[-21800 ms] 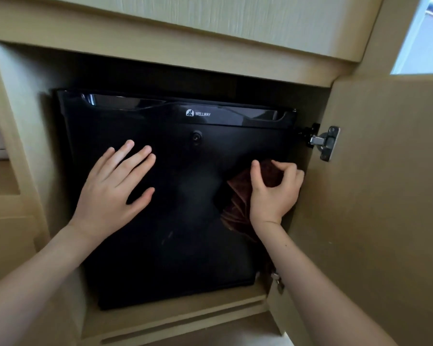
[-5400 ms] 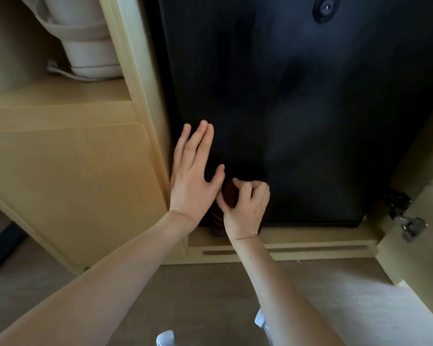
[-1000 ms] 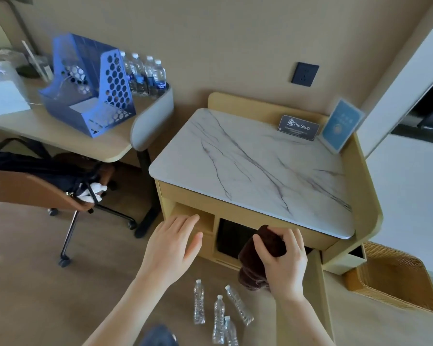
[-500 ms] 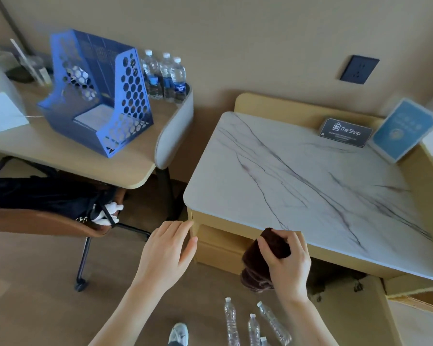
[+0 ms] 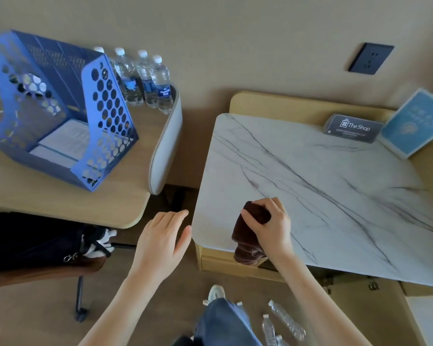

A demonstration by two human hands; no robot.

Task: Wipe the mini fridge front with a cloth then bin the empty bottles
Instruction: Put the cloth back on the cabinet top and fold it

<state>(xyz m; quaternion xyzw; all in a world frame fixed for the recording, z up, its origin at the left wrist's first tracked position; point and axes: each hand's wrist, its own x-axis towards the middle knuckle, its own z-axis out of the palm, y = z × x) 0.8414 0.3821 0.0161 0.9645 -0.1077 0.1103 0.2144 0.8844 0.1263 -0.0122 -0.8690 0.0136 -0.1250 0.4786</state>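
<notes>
1. A dark brown cloth (image 5: 246, 237) is gripped by the right hand (image 5: 270, 227), with the fingers curled over its bunched top and the thumb pressed against its left side.
2. The cloth is held at the near left corner of the marble cabinet top (image 5: 335, 191). Its lower end is draped past the front edge, in front of the wooden drawer face (image 5: 218, 263).
3. The left hand (image 5: 160, 242) is held open with the fingers straight and together, just left of that same corner. Whether the thumb touches the edge cannot be told.
4. The two hands are kept near each other, with the corner of the top between them.
5. Clear empty bottles (image 5: 286, 323) are seen lying on the floor at the bottom of the view, below the right forearm and just right of a blue trouser leg (image 5: 225, 323).
6. At the back of the marble top, a dark "The Shop" sign (image 5: 353, 128) and a blue card (image 5: 415, 123) are stood side by side.
7. On the wooden desk (image 5: 60, 203) to the left, a blue perforated file holder (image 5: 60, 108) and a row of labelled water bottles (image 5: 145, 81) are placed.
</notes>
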